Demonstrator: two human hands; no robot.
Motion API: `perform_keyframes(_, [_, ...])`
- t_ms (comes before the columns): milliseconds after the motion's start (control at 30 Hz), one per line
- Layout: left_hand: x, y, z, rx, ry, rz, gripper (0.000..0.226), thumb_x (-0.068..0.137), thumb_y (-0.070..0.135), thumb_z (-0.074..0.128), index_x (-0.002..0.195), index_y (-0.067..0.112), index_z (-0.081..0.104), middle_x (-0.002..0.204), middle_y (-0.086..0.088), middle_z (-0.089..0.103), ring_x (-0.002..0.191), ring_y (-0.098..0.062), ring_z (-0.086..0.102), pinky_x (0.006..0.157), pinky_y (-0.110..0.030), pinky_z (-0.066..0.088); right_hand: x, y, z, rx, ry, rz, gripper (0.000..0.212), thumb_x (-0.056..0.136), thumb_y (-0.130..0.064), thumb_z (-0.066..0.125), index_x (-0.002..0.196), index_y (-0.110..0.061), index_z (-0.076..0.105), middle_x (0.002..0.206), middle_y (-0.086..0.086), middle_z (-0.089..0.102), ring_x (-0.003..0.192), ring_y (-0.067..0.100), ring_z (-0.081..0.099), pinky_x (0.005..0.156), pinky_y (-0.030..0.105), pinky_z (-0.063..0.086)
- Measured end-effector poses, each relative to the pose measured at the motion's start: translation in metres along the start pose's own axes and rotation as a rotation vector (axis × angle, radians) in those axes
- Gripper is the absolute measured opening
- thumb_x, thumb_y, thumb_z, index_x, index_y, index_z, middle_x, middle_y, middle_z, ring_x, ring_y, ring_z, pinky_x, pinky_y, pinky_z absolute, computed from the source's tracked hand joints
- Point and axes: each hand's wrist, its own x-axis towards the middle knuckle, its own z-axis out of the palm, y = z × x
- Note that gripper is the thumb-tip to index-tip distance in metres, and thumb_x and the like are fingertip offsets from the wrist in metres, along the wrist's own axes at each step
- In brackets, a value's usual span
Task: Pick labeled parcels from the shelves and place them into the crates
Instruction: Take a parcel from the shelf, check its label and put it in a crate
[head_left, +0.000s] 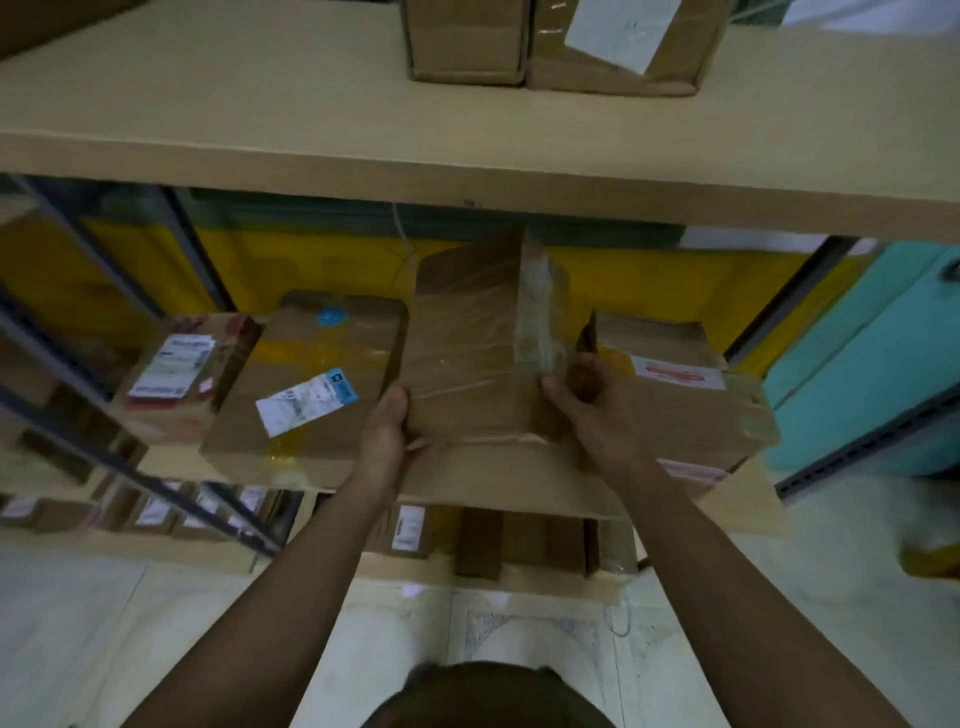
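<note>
**Both hands gripping taped parcel on middle shelf: pick under way, no crate in view**

The left hand (387, 431) is clamping the near-left corner of the taped parcel (467, 353), thumb on top, fingertips poking out along its front edge. The right hand (587, 395) is gripping the parcel's right side, fingers curled against that face. So the hands are sitting apart, one on each side of the same box.

The taped parcel is brown card wrapped in shiny clear tape. It is sitting on the middle shelf (509, 493) and looks slightly tipped, though blur is making it hard to tell whether it is lifting off. No label is showing on the faces in view.

- Just left of the taped parcel: blue-labelled parcel (311, 384), touching or nearly touching it.
- Further left of the taped parcel: white-labelled parcel (182, 374).
- Just right of the taped parcel: red-labelled parcel (685, 395), behind the right hand.
- Above the taped parcel: upper shelf (311, 130) carrying two more boxes (467, 41).
- Below the taped parcel: lower-shelf parcels (410, 527) standing on end.

Progress, as a judgement: the grasp looks made, but pulling the parcel clear, carrying it and dropping it into a crate are all left to do. Many parcels are waiting on the shelves, so the task looks far from finished.
</note>
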Motion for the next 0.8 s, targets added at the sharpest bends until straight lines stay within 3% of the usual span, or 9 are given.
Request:
perform_keyframes(100, [-0.028,-0.001,0.008,0.018,0.021,0.092,0.037,0.107,0.046,0.04,0.135,0.032,0.058,0.135,-0.002,0.066,0.125,-0.027,0.061,0.095,-0.055,0.055,-0.015,-0.008,-0.004,0.139,-0.198,0.099,0.097,0.072,-0.05,0.085,0.154,-0.029,0.037,0.142,-0.011,0.055,0.131,0.012,0.054,0.104,0.032,0.048])
perform_keyframes(167, [-0.046,0.002,0.013,0.172,0.054,0.209,0.045,0.105,0.048,0.047,0.148,0.038,0.044,0.146,0.006,0.055,0.134,-0.02,0.054,0.102,-0.054,0.052,-0.026,-0.007,-0.005,0.152,-0.233,0.058,0.091,0.064,-0.056,0.089,0.144,-0.035,0.051,0.133,-0.01,0.066,0.123,0.013,0.062,0.102,0.038,0.052])
perform_keyframes(267, [-0.071,0.012,0.026,0.243,0.016,0.355,0.063,0.097,0.053,0.052,0.154,0.033,0.038,0.148,0.014,0.053,0.136,-0.01,0.052,0.106,-0.039,0.049,-0.04,-0.007,-0.005,0.197,-0.213,-0.039,0.062,0.08,-0.017,0.085,0.135,-0.028,0.058,0.121,-0.009,0.071,0.109,0.006,0.069,0.084,0.023,0.057])
perform_keyframes(333, [-0.09,0.014,0.04,0.154,-0.042,0.359,0.071,0.092,0.065,0.051,0.153,0.03,0.04,0.147,0.009,0.056,0.135,-0.014,0.053,0.103,-0.036,0.05,-0.05,-0.007,-0.003,0.22,-0.213,-0.064,0.055,0.084,-0.007,0.079,0.132,-0.027,0.06,0.118,-0.011,0.072,0.105,0.002,0.07,0.078,0.018,0.056])
perform_keyframes(433, [-0.11,0.004,0.05,0.121,-0.011,0.33,0.087,0.077,0.073,0.068,0.152,0.042,0.037,0.15,0.005,0.052,0.137,-0.02,0.051,0.11,-0.046,0.046,-0.058,-0.005,-0.003,0.17,-0.17,-0.103,0.043,0.09,-0.017,0.076,0.131,-0.025,0.063,0.119,-0.006,0.072,0.106,0.009,0.07,0.076,0.02,0.056])
perform_keyframes(533, [-0.117,-0.006,0.048,0.071,0.052,0.3,0.074,0.083,0.054,0.076,0.147,0.049,0.04,0.146,0.006,0.056,0.13,-0.024,0.058,0.104,-0.05,0.052,-0.062,-0.007,-0.01,0.213,-0.219,-0.051,0.027,0.103,-0.034,0.054,0.126,-0.029,0.067,0.118,-0.006,0.073,0.106,0.013,0.07,0.079,0.028,0.058])
perform_keyframes(600, [-0.123,-0.006,0.046,-0.031,0.052,0.292,0.055,0.093,0.035,0.068,0.144,0.042,0.047,0.138,0.002,0.063,0.122,-0.025,0.064,0.093,-0.043,0.058,-0.064,-0.008,-0.019,0.235,-0.246,-0.029,0.03,0.1,-0.047,0.048,0.116,-0.037,0.072,0.117,-0.007,0.074,0.108,0.015,0.069,0.091,0.041,0.056])
perform_keyframes(667, [-0.127,-0.001,0.042,-0.097,0.015,0.286,0.048,0.097,0.029,0.058,0.144,0.037,0.049,0.135,-0.003,0.065,0.117,-0.026,0.067,0.085,-0.039,0.06,-0.062,-0.011,-0.03,0.228,-0.234,-0.033,0.028,0.091,-0.051,0.064,0.116,-0.038,0.07,0.121,-0.007,0.071,0.114,0.016,0.067,0.099,0.048,0.053])
perform_keyframes(800, [-0.128,0.006,0.037,-0.029,-0.047,0.33,0.056,0.099,0.036,0.051,0.153,0.032,0.039,0.148,-0.006,0.054,0.13,-0.031,0.057,0.105,-0.053,0.047,-0.057,-0.013,-0.045,0.193,-0.329,0.038,0.069,0.071,-0.065,0.079,0.134,-0.042,0.06,0.133,-0.011,0.065,0.125,0.018,0.061,0.106,0.053,0.049])
